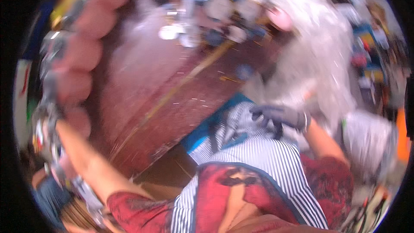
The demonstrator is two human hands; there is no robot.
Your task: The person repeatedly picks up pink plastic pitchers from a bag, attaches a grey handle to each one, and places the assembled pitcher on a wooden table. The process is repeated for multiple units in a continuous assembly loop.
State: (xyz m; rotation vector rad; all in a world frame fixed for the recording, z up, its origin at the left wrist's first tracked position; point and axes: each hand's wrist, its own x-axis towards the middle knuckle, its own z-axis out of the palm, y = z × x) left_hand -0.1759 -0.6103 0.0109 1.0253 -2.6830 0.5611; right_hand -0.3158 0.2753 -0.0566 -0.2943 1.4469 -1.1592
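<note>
My left arm reaches far out to the left, to the near end of a row of pink rounded pieces point(79, 69). There my left hand point(48, 118), apparently gloved, is smeared and partly lost among cluttered items; its fingers cannot be made out. In front of my striped apron point(263, 153), my right hand point(282, 115) in a grey glove hovers with fingers stretched and apart, holding nothing visible. Close by it are grey-and-white striped cloth and a large heap of clear plastic film point(319, 60).
A dark red table point(142, 67) bears a pale strip point(189, 75) running diagonally across it. Many small white, blue and gold pieces point(217, 8) crowd its far side, with a pink round piece point(280, 18) beside them. A plastic-wrapped bundle point(371, 140) stands at right.
</note>
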